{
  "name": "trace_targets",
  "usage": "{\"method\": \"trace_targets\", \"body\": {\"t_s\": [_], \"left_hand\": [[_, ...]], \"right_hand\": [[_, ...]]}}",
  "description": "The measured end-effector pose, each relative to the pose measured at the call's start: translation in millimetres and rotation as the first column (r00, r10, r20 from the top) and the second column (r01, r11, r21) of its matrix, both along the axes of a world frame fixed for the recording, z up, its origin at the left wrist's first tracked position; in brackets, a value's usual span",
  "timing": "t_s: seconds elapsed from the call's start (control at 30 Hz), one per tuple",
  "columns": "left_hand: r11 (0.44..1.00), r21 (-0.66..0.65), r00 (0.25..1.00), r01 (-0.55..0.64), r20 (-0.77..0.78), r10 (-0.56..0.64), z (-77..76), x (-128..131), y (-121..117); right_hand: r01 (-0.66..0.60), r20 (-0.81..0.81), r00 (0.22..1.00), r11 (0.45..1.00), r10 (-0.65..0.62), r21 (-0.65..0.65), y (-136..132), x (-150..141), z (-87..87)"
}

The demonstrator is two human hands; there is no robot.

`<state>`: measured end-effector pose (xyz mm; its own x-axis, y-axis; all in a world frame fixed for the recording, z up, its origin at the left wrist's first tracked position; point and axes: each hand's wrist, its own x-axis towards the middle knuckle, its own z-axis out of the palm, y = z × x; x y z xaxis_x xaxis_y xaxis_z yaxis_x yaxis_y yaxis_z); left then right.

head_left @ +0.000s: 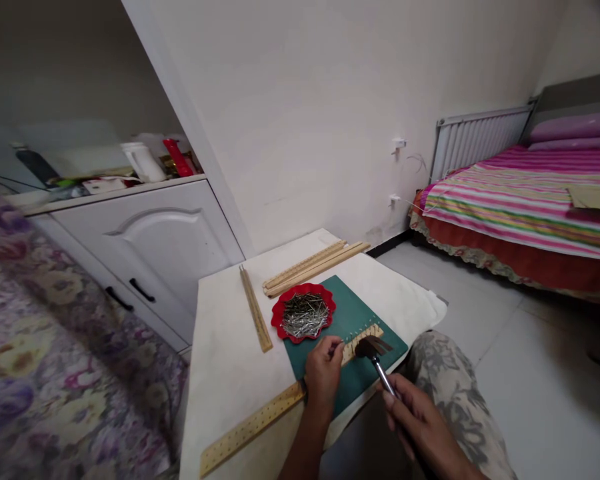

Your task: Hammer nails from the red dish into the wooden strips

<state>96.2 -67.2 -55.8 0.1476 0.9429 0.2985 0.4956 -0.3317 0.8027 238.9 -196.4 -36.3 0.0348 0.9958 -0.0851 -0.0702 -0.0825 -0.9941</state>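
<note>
My right hand [413,417] is wrapped round the handle of a claw hammer [383,373]. The hammer's dark head hangs over a perforated wooden strip [350,353], covering part of it. Several thin nails [363,329] stand up along this strip, which lies on a green mat [347,393]. At the strip's left end, my left hand [324,370] is closed in a pinch; what its fingertips hold is too small to make out. Just beyond it, a red scalloped dish [279,320] holds a heap of loose nails [305,317].
Another perforated wooden strip [253,427] reaches from the left wrist toward the table's near left. More wooden strips [310,267] lie at the back, and a narrow one [256,310] at left. The white-covered table [220,360] stands between a cabinet [150,247] and my knee [450,373].
</note>
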Motion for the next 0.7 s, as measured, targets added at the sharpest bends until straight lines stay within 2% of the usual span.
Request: {"method": "trace_targets", "body": {"t_s": [0.13, 0.23, 0.43, 0.7], "left_hand": [[0.999, -0.028, 1.0, 0.018, 0.005, -0.018, 0.8, -1, 0], [0.999, -0.029, 1.0, 0.016, 0.001, -0.016, 2.4, -1, -1], [1.0, 0.0, 1.0, 0.009, 0.018, -0.009, 4.3, -1, -2], [1.0, 0.001, 0.999, -0.022, -0.031, 0.022, -4.2, -2, 1]], "right_hand": [[-0.062, 0.097, 0.994, 0.996, 0.056, 0.061, 19, -3, 21.8], [-0.08, 0.183, 0.981, 0.991, 0.059, 0.109, 30, -6, 30.7], [-0.127, 0.298, 0.951, 0.983, 0.083, 0.135, 37, -9, 33.3], [-0.133, 0.378, 0.924, 0.976, 0.06, 0.172, 39, -8, 32.6]]}}
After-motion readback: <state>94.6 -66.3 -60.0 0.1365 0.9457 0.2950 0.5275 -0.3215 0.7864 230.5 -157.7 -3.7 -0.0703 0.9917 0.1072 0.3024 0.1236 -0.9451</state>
